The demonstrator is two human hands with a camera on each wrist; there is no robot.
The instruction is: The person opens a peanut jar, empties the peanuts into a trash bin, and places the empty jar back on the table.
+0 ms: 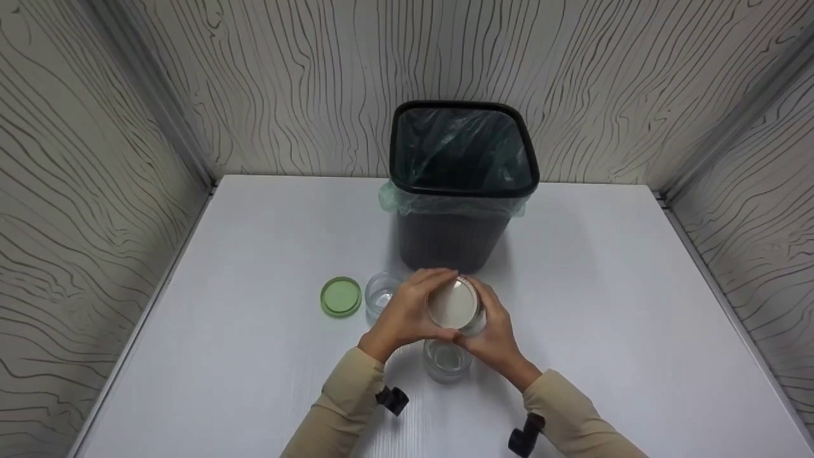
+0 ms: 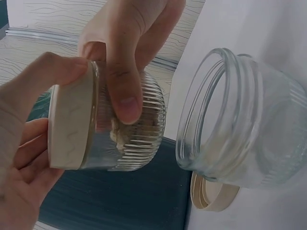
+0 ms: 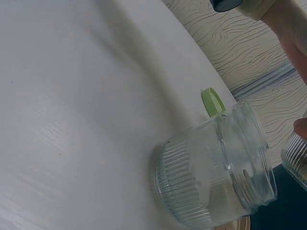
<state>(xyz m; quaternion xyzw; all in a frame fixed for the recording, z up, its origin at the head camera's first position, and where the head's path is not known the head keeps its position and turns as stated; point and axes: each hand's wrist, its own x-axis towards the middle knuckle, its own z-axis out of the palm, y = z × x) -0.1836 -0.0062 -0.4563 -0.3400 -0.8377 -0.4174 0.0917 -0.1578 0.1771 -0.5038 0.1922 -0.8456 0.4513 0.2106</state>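
Observation:
Over the middle of the table, my two hands hold a ribbed glass jar (image 2: pixel 146 143) with a brownish lump inside. My left hand (image 1: pixel 404 312) grips its cream lid (image 1: pixel 455 303), thumb and fingers about the rim. My right hand (image 1: pixel 496 331) grips the glass body, its thumb along the side in the left wrist view. Below the hands an open glass jar (image 1: pixel 447 362) stands on the table. A second cream lid (image 2: pixel 216 194) lies beside it, hidden in the head view.
Left of the hands stand another clear glass jar (image 1: pixel 381 292) and a green lid (image 1: pixel 341 297). A black bin (image 1: pixel 455 235) with a thin green liner (image 1: pixel 394 197) stands behind them at the back of the white table (image 1: pixel 254 369). Patterned walls (image 1: pixel 286 89) enclose the table.

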